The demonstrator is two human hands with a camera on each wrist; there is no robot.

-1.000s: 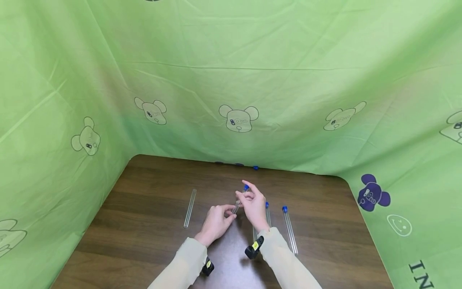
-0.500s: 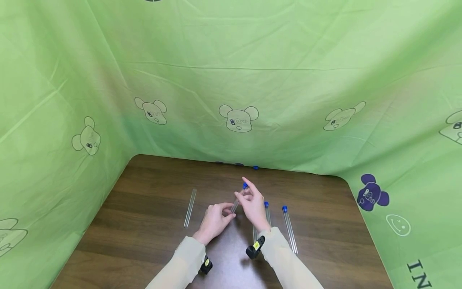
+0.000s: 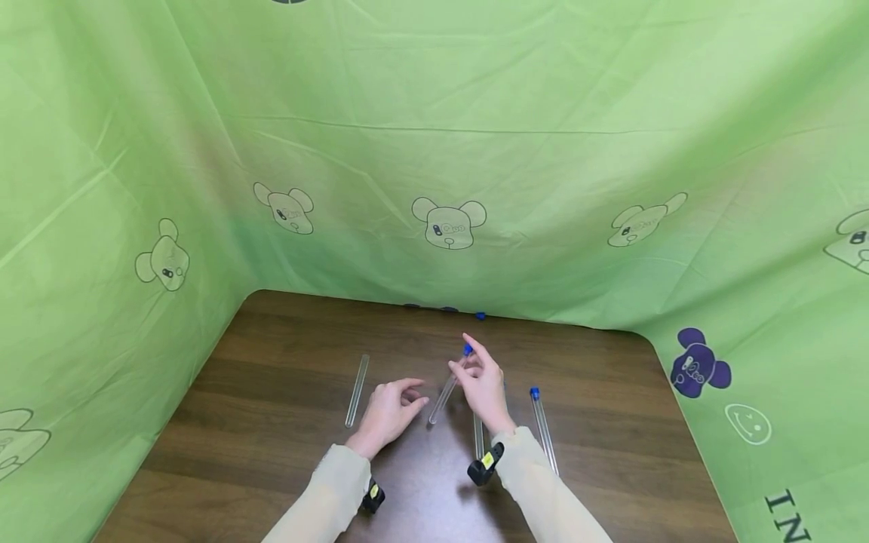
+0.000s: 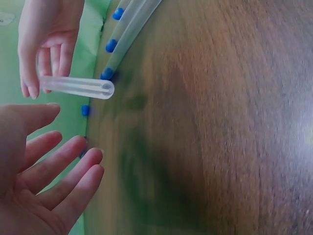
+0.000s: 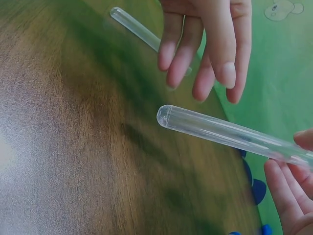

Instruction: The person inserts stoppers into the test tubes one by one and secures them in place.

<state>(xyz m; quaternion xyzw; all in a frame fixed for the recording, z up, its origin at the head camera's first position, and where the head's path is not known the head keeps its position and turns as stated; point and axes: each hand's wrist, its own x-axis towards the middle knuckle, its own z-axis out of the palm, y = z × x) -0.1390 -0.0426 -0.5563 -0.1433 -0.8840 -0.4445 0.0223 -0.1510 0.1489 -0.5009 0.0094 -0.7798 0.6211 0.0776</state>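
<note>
A clear test tube (image 3: 444,397) with a blue cap (image 3: 468,350) slants over the middle of the table, its rounded end pointing down and left. My right hand (image 3: 485,388) pinches it near the capped end, the index finger reaching up by the cap. The right wrist view shows the tube's rounded bottom (image 5: 168,117) free of any hand. My left hand (image 3: 388,411) hovers just left of it, holding nothing, its fingers loosely spread (image 4: 73,181). To the left of that hand lies a test tube without a cap (image 3: 357,391).
Capped test tubes lie at the right, one (image 3: 543,431) in plain sight and others partly behind my right hand and wrist, such as this tube (image 3: 478,436). A loose blue cap (image 3: 480,316) sits at the table's back edge, against the green curtain (image 3: 543,264).
My left hand has let go of the test tube's lower end and drawn off to the left. The right hand, still holding the tube, has shifted slightly right.
</note>
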